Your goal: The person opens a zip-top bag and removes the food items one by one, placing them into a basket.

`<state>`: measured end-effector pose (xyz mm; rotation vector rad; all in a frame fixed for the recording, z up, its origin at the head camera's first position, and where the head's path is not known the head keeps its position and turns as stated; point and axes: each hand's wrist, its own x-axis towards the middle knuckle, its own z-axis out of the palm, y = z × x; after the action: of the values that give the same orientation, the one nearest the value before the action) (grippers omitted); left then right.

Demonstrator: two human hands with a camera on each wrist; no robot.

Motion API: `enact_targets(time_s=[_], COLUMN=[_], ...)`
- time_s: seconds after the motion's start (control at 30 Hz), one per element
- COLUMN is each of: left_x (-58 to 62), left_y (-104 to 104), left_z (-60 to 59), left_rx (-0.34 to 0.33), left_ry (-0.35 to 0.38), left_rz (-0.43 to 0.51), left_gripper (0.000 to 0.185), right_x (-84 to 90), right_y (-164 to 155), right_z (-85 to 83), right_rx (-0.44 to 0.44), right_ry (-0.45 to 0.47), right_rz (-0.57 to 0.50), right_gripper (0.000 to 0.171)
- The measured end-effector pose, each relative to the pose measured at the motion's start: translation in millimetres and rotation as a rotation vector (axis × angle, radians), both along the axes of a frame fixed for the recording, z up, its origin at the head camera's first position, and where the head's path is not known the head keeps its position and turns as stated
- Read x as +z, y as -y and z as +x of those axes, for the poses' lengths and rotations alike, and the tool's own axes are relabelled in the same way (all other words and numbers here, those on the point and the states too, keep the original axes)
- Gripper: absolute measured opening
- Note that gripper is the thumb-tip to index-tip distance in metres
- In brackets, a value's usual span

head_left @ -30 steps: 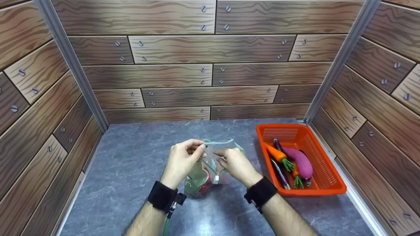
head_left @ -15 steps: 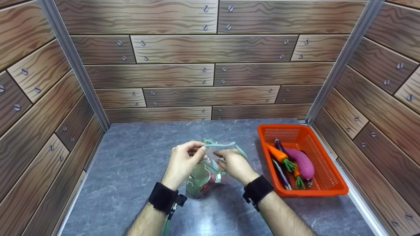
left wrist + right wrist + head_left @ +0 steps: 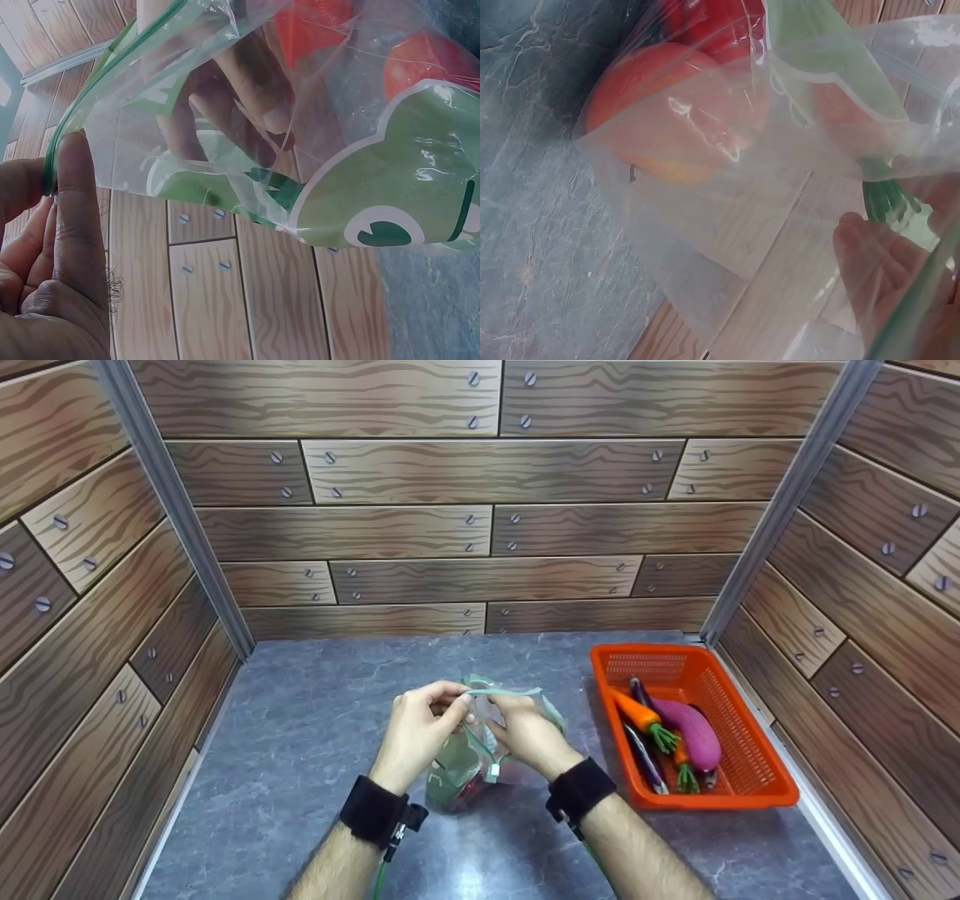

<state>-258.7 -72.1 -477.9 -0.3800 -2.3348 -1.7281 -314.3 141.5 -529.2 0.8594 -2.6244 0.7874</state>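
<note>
A clear zip bag (image 3: 454, 772) with a green frog print and a green zip edge stands at mid-table, its mouth spread. My left hand (image 3: 420, 727) pinches the bag's rim between thumb and fingers; the left wrist view shows the thumb upright against the green zip strip. My right hand (image 3: 529, 731) reaches in at the mouth, with thumb and index finger apart. Through the film in the left wrist view, its fingers (image 3: 251, 82) are loosely bent, with nothing visible in their grasp. A red-and-yellow round fruit (image 3: 667, 112) and a glossy red object (image 3: 720, 30) lie lower in the bag.
An orange plastic basket (image 3: 750, 735) stands on the right of the grey table. Inside are carrots (image 3: 637, 710), dark eggplants (image 3: 643, 757) and a purple-pink eggplant-shaped vegetable (image 3: 694, 735). Wood-patterned walls (image 3: 412, 472) enclose the back and both sides.
My right hand has shifted slightly left and further into the bag's mouth, its index finger now behind the rim. My left hand keeps its pinch on the rim.
</note>
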Motion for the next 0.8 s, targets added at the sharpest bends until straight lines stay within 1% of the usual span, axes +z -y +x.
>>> enact_targets(time_s=[0.1,0.2,0.3,0.43,0.5,0.57,0.67,0.73,0.8], left_x=[0.1,-0.2,-0.6,-0.9,-1.3,-1.5,-1.8,-2.0,-2.3], left_y=[-0.3,-0.3,0.1,0.9,1.2,1.3,1.1,1.2,1.5], left_z=[0.0,-0.2,-0.5,-0.9,-1.0,-0.8,-0.5,-0.4,-0.5], left_rx=[0.000,0.001,0.008,0.016,0.016,0.014,0.016,0.019,0.023], left_ry=[-0.005,-0.007,-0.011,-0.005,0.005,0.013,0.012,0.007,0.003], left_rz=[-0.003,-0.008,-0.016,-0.017,-0.012,-0.005,-0.011,-0.018,-0.027], left_gripper=[0.019,0.019,0.018,0.016,0.017,0.018,0.018,0.018,0.018], right_x=[-0.6,-0.5,0.1,1.1,1.9,2.1,4.1,5.9,8.5], right_y=[1.4,1.7,1.0,-0.5,-1.6,-2.7,-3.8,-4.4,-4.8], right_z=[-1.1,-0.7,0.8,2.7,3.6,3.9,5.5,6.6,7.1], right_rx=[-0.011,-0.046,-0.076,-0.066,-0.051,-0.045,-0.044,-0.043,-0.028], right_ry=[-0.003,-0.011,-0.041,-0.027,0.006,0.031,0.092,0.142,0.204], right_rz=[0.006,0.027,0.057,0.037,0.001,-0.027,-0.068,-0.094,-0.131], right_gripper=[0.045,0.048,0.049,0.043,0.038,0.027,0.015,0.015,0.022])
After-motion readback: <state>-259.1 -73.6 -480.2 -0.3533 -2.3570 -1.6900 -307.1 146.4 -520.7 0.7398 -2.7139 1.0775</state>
